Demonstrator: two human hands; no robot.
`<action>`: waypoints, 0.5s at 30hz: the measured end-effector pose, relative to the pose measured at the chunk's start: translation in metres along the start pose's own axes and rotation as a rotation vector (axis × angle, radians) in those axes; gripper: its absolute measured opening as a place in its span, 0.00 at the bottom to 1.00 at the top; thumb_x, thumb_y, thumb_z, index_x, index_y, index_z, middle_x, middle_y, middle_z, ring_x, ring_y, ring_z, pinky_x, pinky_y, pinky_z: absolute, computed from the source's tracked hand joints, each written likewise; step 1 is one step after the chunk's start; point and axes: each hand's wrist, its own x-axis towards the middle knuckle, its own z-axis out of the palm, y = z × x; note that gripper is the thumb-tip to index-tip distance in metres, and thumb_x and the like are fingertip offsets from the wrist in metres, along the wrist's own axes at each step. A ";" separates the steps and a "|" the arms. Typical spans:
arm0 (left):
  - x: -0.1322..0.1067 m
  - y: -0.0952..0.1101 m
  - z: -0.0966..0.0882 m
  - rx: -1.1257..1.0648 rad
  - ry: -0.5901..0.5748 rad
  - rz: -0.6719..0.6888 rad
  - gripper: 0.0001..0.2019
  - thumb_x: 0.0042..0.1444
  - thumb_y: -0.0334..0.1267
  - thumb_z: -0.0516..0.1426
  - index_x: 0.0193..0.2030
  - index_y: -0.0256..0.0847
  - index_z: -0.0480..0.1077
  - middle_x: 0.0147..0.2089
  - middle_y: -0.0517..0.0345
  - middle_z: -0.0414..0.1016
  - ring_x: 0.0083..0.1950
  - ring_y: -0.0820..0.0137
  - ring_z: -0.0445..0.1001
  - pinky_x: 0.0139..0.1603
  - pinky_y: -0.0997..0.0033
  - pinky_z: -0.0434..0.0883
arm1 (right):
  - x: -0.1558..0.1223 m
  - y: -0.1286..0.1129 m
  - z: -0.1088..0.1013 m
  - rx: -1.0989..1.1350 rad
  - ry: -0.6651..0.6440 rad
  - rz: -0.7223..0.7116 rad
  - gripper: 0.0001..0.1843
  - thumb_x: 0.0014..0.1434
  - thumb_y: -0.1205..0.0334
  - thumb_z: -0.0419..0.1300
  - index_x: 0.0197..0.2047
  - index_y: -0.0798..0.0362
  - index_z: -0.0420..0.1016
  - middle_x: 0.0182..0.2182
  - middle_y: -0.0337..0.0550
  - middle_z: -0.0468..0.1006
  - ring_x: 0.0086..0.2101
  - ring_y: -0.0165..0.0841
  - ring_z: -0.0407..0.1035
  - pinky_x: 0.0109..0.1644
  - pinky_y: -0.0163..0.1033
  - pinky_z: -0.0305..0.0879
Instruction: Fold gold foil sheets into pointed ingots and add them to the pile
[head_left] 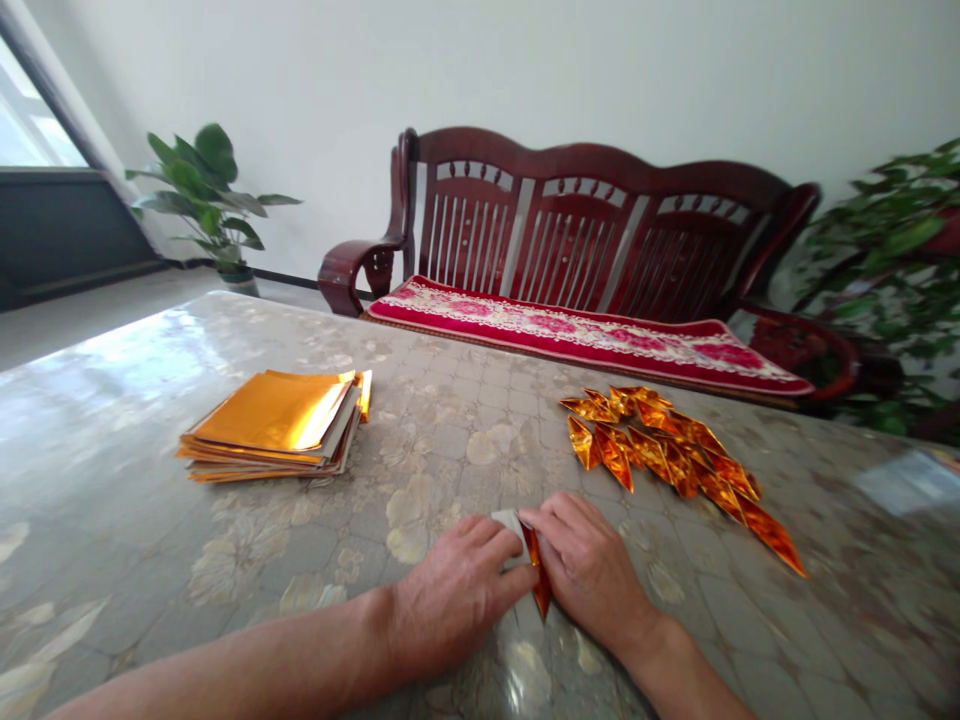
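Item in hand: folded paper piece (537, 578), lwr ctr of frame, slightly right of mid, at the patterned tabletop (427, 390); whether its underside touches can't be told, fingers in the way. Grey backing shows at its upr end, orange foil in a narrow strip below, tapering to a point toward the bottom of frame.

Grip: L hand (461, 590) grasps it from the left, fingers curled over the grey part, thumb lying by the foil strip. R hand (589, 555) clasps it from the right, fingertips at the upr end, side of hand along the right edge. Neither hand is free. Piece thus sits btwn the two sets of fingers, lwr tip projecting past the grip, uncovered. Two-sided hold prob. keeps springy paper from opening and lets creases be pressed; table would give firm backing.

Placement: stack of foil sheets (262, 410) at ctr left of frame, gold side up on top, edges uneven, well apart from both hands. Folded foil pieces (675, 450) grouped ctr right, beyond R hand, some overlapping, points in varied directions. L/R separation prob. stops flat and folded stock mixing; loose grouping suggests no strict order reqd.

Surrounds: wooden bench (592, 165) w/ red cover (585, 335) upr ctr, potted plant (214, 165) upr left; none in contact w/ the hands
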 end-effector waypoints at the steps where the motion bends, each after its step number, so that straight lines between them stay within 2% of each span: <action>1: 0.000 0.000 0.000 0.002 0.002 0.001 0.08 0.62 0.32 0.56 0.47 0.42 0.67 0.47 0.54 0.69 0.48 0.60 0.67 0.49 0.58 0.70 | 0.000 0.000 0.000 0.002 0.000 0.000 0.14 0.66 0.71 0.49 0.43 0.52 0.76 0.31 0.43 0.69 0.35 0.36 0.63 0.41 0.40 0.60; 15: -0.001 -0.001 0.002 -0.030 0.045 -0.005 0.07 0.63 0.31 0.54 0.47 0.42 0.68 0.47 0.54 0.69 0.47 0.61 0.66 0.48 0.60 0.69 | 0.001 -0.002 -0.003 0.000 0.000 0.005 0.14 0.65 0.72 0.50 0.42 0.52 0.76 0.31 0.43 0.69 0.36 0.36 0.64 0.41 0.40 0.61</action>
